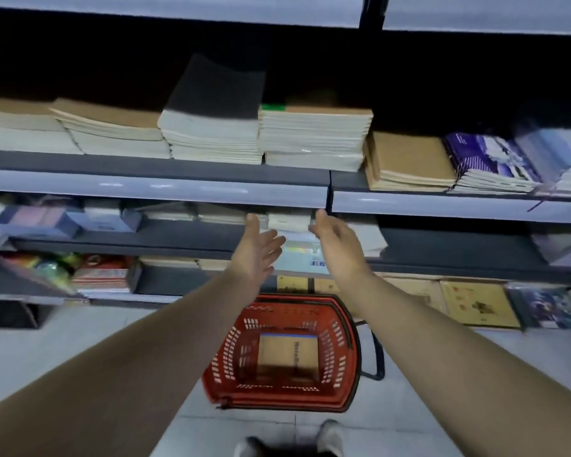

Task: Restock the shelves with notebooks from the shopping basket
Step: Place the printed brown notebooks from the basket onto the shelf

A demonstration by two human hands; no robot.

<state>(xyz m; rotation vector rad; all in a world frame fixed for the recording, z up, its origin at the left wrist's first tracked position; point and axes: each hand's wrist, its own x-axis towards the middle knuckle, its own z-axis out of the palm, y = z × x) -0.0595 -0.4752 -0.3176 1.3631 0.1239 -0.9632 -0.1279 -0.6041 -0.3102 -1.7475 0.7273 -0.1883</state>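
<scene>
Holds out left hand [256,245] and right hand [335,240], both released and gripping nothing (fingers straight, palms turned inward), flanking a pale-covered notebook stack [297,257] at the front edge of the grey shelf [192,237]. Stands over a red shopping basket [350,341] on the floor [80,341], with one brown-covered notebook [289,354] lying flat inside.

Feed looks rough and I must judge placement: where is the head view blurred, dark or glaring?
Head view: motion blur softens the left hand, right hand and the notebook in the basket; the recess behind the top stacks is black shadow; glare streaks the shelf strip; wide-angle distortion bends straight lines near the edges.
</scene>
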